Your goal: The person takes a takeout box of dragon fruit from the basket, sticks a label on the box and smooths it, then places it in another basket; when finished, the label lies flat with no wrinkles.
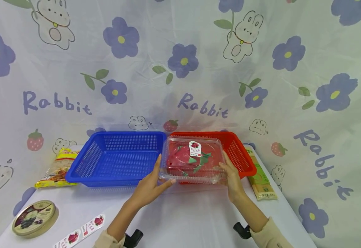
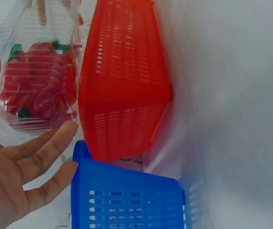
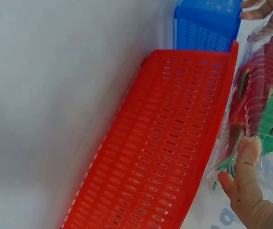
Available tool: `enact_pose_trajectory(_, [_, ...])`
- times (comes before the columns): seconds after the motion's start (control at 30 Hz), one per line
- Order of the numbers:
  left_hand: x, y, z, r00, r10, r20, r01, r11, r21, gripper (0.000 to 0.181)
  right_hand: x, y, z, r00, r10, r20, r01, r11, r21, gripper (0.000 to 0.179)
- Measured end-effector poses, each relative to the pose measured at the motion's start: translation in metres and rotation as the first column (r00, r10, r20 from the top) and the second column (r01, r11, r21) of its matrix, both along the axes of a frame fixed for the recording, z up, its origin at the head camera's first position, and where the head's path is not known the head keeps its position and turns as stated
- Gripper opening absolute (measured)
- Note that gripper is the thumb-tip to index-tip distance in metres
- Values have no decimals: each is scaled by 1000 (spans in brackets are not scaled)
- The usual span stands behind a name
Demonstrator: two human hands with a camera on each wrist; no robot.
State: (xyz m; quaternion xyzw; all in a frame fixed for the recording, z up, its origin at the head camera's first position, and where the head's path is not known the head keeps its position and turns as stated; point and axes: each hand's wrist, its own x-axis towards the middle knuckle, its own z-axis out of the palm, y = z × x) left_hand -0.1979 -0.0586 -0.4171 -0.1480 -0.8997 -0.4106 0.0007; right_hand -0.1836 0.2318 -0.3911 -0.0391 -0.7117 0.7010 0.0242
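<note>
Two bare hands hold a clear plastic clamshell box [image 1: 193,159] with a red fruit and green leaves inside, above the near rim of a red perforated plastic basket [image 1: 240,153]. The left hand [image 1: 150,186] supports the box's left end, fingers straight along the side and thumb under the near corner. The right hand [image 1: 232,176] grasps the right end, fingers curled against its side wall. The box has a white label with a strawberry picture on its lid.

The red basket stands toward the far edge of the white table [image 1: 180,217], touching a blue perforated plastic basket [image 1: 118,158] on its left. Beyond the blue basket, at the table's left edge, lies a yellow snack bag [image 1: 57,168]. A round tin with a grape picture [image 1: 35,218] sits near the front left corner, with a strip of strawberry stickers [image 1: 81,230] just beside it. A long pale green packet [image 1: 261,177] lies along the right edge, just beside the red basket.
</note>
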Motion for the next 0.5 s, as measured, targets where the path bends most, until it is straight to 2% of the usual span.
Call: enact_pose_trajectory(0.5, [-8,8,-1,1000,-4,-6,4,1000,20,105,-11,9,-2,1000,7,-1,-7,1000,6,64])
